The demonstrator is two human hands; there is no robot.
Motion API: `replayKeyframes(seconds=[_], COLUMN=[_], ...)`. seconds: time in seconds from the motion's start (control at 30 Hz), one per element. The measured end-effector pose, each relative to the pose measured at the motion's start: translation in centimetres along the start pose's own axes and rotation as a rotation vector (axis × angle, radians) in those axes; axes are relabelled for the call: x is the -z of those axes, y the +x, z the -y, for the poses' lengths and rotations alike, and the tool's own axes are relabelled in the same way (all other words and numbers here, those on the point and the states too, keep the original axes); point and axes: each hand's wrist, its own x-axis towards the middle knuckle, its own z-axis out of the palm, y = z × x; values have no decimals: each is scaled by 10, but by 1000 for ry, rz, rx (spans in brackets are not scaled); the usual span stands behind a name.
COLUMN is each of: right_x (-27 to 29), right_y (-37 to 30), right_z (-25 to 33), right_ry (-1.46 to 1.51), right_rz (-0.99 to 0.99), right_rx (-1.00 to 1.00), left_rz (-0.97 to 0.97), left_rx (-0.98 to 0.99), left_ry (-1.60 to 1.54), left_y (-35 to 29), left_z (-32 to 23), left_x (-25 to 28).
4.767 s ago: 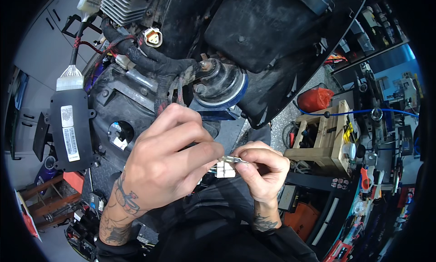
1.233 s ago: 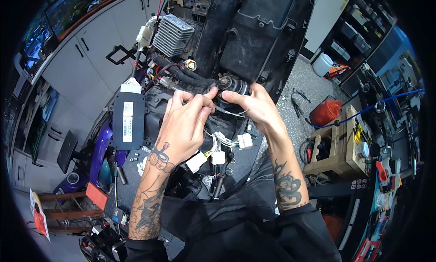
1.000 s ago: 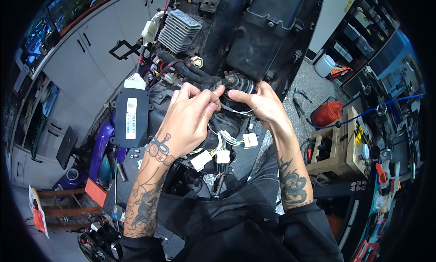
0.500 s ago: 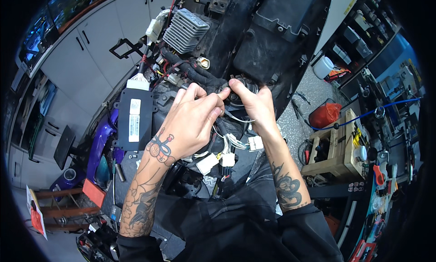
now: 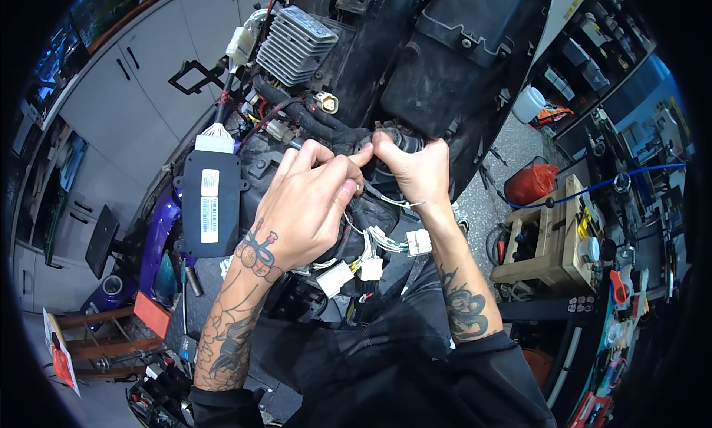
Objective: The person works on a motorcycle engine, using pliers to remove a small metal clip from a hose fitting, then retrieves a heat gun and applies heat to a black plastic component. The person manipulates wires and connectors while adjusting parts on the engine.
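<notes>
My left hand point(image 5: 308, 198) is closed, its thumb and forefinger pinching at the black-wrapped wiring harness point(image 5: 315, 120). Close beside it, my right hand point(image 5: 419, 172) grips the same bundle, thumb on top and fingers hidden underneath. The exact spot between the fingertips is covered by the hands. A thin white wire point(image 5: 393, 200) runs from under the fingers toward my right wrist. Below the hands hang white plug connectors point(image 5: 335, 279) on several thin wires. A black control box point(image 5: 211, 205) with a white multi-wire plug lies left of my left hand.
A finned metal heat-sink unit point(image 5: 297, 46) and a black plastic housing point(image 5: 430, 87) sit beyond the hands. At left are a purple panel point(image 5: 159, 235) and grey cabinets point(image 5: 111, 109). A wooden crate point(image 5: 549, 235) and a blue hose point(image 5: 593, 194) are at right.
Both hands keep their hold at nearly the same place. The view has shifted slightly, and the thin white wire beside my right wrist lies a little differently.
</notes>
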Motion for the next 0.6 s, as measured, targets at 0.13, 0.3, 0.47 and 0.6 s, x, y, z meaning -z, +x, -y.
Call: replayKeyframes(seconds=[0.13,0.3,0.47,0.6], right_x=[-1,-4,-7,-7], right_y=[1,-1,-4,-5], right_z=[-9,-23,-25,-20], right_ry=[19,119,139,142], right_rz=[-17,-38,-32,-55], right_rx=[81,146,145,97], left_rz=[-53,-289,-272,-283], left_rx=[-17,38,55,138], left_ry=[-44,-143,75,133], left_y=[4,20,48,57], left_z=[2,-17,-18,-18], left_x=[-2,0,-1,-9])
